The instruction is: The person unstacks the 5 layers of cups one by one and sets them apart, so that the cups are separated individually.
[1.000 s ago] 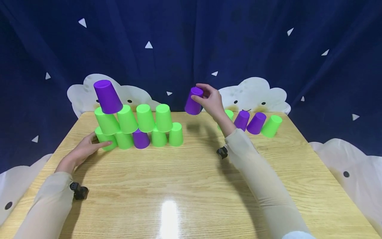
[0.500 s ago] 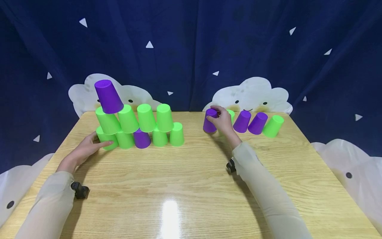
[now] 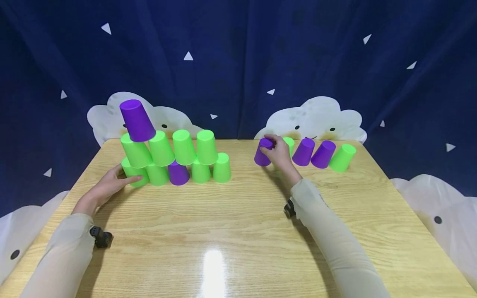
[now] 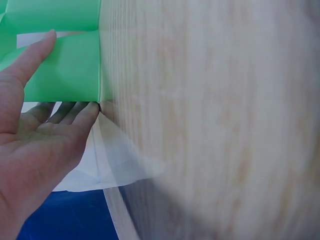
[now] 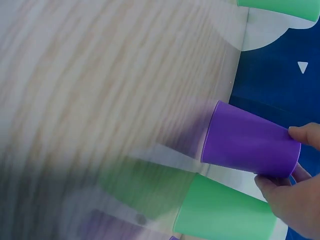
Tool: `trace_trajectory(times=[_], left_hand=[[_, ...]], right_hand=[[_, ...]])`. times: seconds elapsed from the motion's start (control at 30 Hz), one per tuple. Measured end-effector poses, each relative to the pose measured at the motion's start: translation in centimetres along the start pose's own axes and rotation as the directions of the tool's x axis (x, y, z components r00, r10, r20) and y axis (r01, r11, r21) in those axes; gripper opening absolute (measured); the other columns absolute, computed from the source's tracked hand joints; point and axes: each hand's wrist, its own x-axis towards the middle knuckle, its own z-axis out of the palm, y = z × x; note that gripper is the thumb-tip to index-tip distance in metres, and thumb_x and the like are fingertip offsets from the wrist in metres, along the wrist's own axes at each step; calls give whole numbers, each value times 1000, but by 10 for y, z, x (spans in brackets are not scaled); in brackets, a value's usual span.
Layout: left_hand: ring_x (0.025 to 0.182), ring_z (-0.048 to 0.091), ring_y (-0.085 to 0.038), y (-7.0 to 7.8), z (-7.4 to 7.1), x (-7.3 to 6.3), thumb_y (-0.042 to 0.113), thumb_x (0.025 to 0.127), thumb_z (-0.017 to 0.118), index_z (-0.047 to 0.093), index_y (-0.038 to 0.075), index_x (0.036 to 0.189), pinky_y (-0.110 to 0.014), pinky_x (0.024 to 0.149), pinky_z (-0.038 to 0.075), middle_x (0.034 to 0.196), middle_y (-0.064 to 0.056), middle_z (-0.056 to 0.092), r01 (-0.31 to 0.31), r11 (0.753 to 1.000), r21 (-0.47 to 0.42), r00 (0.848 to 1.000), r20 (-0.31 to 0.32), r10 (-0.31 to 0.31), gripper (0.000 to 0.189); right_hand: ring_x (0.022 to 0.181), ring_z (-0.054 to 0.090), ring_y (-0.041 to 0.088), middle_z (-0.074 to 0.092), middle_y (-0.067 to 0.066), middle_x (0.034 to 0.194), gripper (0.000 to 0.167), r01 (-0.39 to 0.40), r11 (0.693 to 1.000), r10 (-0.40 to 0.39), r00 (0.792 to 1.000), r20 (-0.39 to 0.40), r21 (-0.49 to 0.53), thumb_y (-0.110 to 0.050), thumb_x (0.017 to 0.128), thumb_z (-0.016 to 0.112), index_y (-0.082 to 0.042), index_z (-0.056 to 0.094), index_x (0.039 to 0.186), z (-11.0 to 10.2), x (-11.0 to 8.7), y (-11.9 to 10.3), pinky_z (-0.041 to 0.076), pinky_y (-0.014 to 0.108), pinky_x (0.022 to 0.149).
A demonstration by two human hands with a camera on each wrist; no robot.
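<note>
At the right in the head view, my right hand pinches an upside-down purple cup near its narrow top. In the right wrist view this purple cup has its rim on the table, beside a green cup. My left hand holds the leftmost bottom green cup of a stack, thumb in front and fingers at the far side. The left wrist view shows the fingertips near that green cup's rim. Above stands a row of green cups, topped at the left by a purple cup.
Right of my right hand stand a partly hidden green cup, two purple cups and another green cup. The bottom row also has a purple cup. A dark blue curtain hangs behind the wooden table.
My right hand has moved right and down with the purple cup, which now stands on the table at the left end of the right-hand row. My left hand stays at the stack.
</note>
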Motion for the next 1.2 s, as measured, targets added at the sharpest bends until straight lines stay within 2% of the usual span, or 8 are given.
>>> trace_trajectory(times=[0.27, 0.4, 0.63, 0.8, 0.93, 1.2], left_hand=[[140, 21, -47, -1, 1, 1, 31, 96, 65, 9, -4, 155, -62, 114, 14, 151, -31, 25, -1, 1000, -8, 1000, -3, 1, 88], [140, 20, -47, -1, 1, 0, 31, 96, 65, 9, -4, 155, -63, 114, 14, 151, -32, 24, 2, 1000, -2, 1000, 1, -2, 88], [140, 19, -48, 1, 1, -1, 31, 96, 65, 7, -3, 155, -63, 114, 13, 152, -31, 22, 1, 1000, -3, 1000, 3, -1, 89], [140, 18, -48, 1, 0, -2, 31, 97, 64, 8, -4, 155, -64, 114, 13, 152, -32, 22, 2, 1000, 3, 1000, 3, -2, 88], [140, 20, -47, 0, 0, -2, 31, 97, 64, 9, -4, 154, -63, 114, 13, 151, -32, 24, -1, 1000, 3, 1000, -2, 1, 87], [140, 20, -47, -1, 0, 0, 30, 97, 65, 9, -4, 155, -62, 114, 13, 151, -32, 25, -1, 1000, -15, 1000, 0, 1, 87]], right_hand=[[119, 55, 37, 56, 27, 128, 48, 8, 1000, -8, 1000, 1, -18, 6, 84, 68, 7, 57, 131, -1, -1, -2, 45, 41, 104], [122, 53, 36, 54, 27, 130, 49, 19, 1000, -19, 1000, 3, 5, 7, 84, 67, 7, 56, 131, -3, -1, -6, 43, 39, 106], [128, 50, 34, 54, 24, 131, 47, 114, 993, -113, 993, -22, 40, 6, 85, 67, 9, 56, 130, -10, 3, -28, 38, 33, 110], [128, 51, 30, 55, 20, 132, 46, 183, 978, -184, 983, -6, 103, 4, 86, 69, 8, 56, 131, -2, 5, -61, 37, 28, 109], [128, 52, 26, 57, 18, 130, 45, 255, 953, -262, 965, 21, 163, 2, 87, 69, 7, 57, 131, 11, 6, -97, 37, 23, 108], [127, 51, 15, 56, 13, 131, 46, 393, 897, -420, 900, 117, 202, -1, 88, 71, 2, 58, 132, 41, 9, -185, 36, 16, 106]])
